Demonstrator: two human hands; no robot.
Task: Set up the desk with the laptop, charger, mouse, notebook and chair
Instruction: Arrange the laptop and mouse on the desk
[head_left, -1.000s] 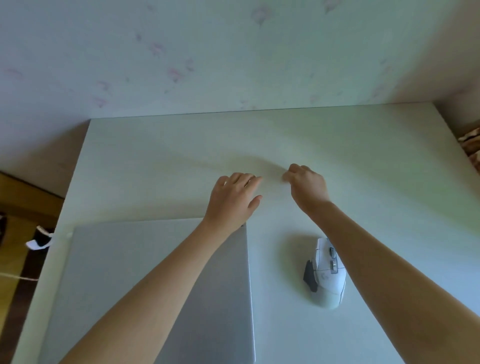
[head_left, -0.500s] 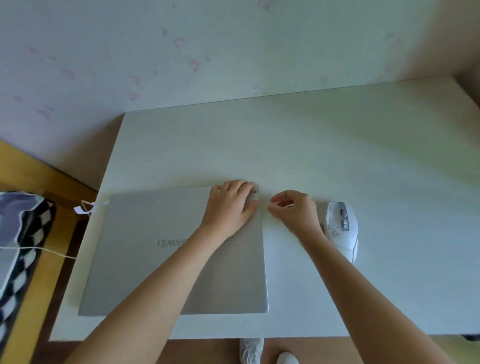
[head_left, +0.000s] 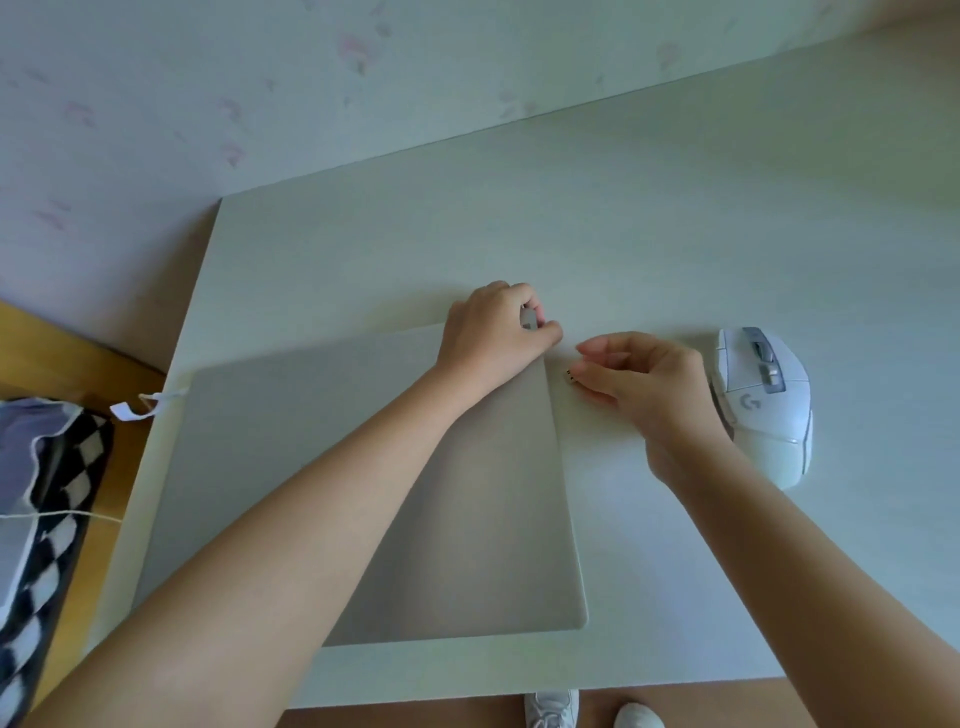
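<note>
A closed silver laptop (head_left: 457, 499) lies flat on the white worktop (head_left: 571, 208), toward its 7 o'clock side, with its near edge close to the worktop's front edge. No lid lettering can be read; the left forearm covers much of the lid. The left hand (head_left: 493, 338) sits at the laptop's 1 o'clock corner, its fingers (head_left: 545, 332) curled narrowly around that corner. The right hand (head_left: 644, 384) hovers just beside the laptop's right edge, at 3 o'clock from the left hand, fingers loosely bent and holding nothing that shows. A white mouse (head_left: 763, 405) rests on the worktop just beyond the right hand at 3 o'clock, bearing a grey "G" logo. A white cable (head_left: 150, 402) hangs off the worktop's left edge near the laptop's 10 o'clock corner. White shoes (head_left: 553, 709) show below the front edge at 6 o'clock.
</note>
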